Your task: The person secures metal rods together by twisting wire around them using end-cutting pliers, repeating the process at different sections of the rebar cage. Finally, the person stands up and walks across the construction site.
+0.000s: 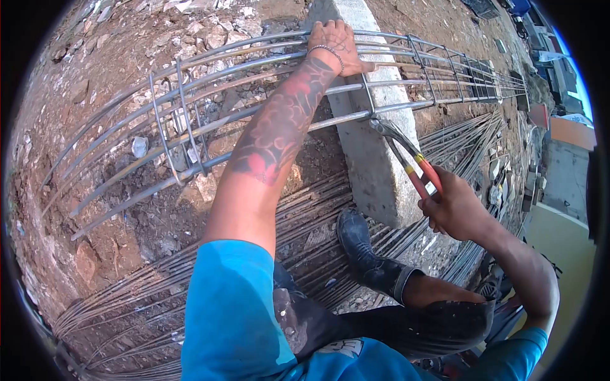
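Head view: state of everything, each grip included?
Left grip: on rebar cage, closure unclear.
Right grip: closed around pliers.
Pliers: head at cage's near bar; jaws unclear.
Rebar cage: lying across concrete block.
Concrete block: under cage.
Rods: lying on ground.
Boot: worn, dirty.

I hold the black-and-red floral-tattooed left forearm (pixel 279 130) stretched forward, its bare left hand (pixel 332 44) back upward, fingers bent downward, thumb spread sideways; the bare right arm (pixel 524 273), flexed at the elbow, ends in a bare right hand (pixel 454 208) with fingers curled.
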A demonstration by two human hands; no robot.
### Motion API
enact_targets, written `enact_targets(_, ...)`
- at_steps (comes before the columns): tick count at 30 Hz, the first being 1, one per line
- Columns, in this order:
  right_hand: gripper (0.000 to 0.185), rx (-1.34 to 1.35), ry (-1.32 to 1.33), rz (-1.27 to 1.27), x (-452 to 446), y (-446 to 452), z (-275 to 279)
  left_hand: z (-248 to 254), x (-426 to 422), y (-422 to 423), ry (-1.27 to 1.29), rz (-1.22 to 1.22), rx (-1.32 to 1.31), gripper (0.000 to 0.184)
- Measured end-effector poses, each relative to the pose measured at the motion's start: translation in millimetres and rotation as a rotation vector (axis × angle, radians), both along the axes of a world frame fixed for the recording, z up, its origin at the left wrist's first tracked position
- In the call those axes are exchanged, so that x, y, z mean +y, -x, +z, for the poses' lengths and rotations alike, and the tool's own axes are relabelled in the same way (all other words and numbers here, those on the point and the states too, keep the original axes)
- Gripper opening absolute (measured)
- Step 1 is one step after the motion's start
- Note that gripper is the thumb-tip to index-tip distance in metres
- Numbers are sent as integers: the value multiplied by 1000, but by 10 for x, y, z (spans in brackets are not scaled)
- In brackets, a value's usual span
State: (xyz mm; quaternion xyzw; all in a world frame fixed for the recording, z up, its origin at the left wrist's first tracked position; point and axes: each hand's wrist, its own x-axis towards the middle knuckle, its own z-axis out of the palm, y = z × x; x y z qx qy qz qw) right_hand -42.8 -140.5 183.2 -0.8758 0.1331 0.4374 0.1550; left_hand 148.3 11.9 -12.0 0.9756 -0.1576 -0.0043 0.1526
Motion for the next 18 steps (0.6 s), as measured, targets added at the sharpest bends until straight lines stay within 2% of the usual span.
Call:
enact_targets(1, 34, -243, -29, 174, -232, 286, -323, -19, -8, -15, 8, -1, -6, 101)
enact_targets(4, 41, -468, -48, 146, -280, 668, -828, 18, -16, -17, -20, 0, 51, 102)
enact_targets(8, 38, -574, -64, 112, -274, 849, -1153, -68, -82, 53, -89, 28, -52, 102)
enact_targets(10, 37, -630, -65, 120, -302, 849, -1160, -25, -160, 227, 161, 14, -659, 103)
enact_targets(12, 35, -627, 6, 207, -380, 824, -1154, 391, -329, 739, 500, -516, -425, 100)
enact_targets(13, 34, -576, 64, 201, -361, 770, -1072, 603, -379, 1102, 484, -732, -174, 92)
enact_targets(14, 32, -622, 114, 374, -563, 750, -1202, 759, -419, 1316, 451, -934, 74, 84)
enact_targets(16, 28, -565, 366, 494, -450, 588, -841, 744, -579, 1443, 299, -1133, 297, 55)
enact_targets(17, 28, -574, 455, 604, -526, 536, -825, 725, -664, 1453, 293, -1130, 289, 55)
enact_targets(18, 28, -588, 547, 718, -595, 463, -800, 693, -739, 1410, 232, -987, 220, 43)
